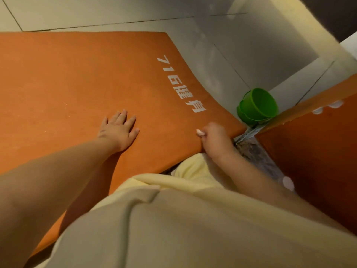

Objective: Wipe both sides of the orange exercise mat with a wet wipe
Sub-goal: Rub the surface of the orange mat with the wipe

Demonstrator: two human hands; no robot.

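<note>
Exercise mat (77, 78) in orange flat on tiled floor (116, 12), long axis running left from right hand (214, 139) curled on near-right corner edge, left hand (118, 130) spread flat on top.

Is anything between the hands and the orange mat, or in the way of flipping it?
Nothing visible between them: the left hand lies flat on the orange mat and the right hand grips its near edge. A green bucket stands close beside that corner and might be knocked.
</note>
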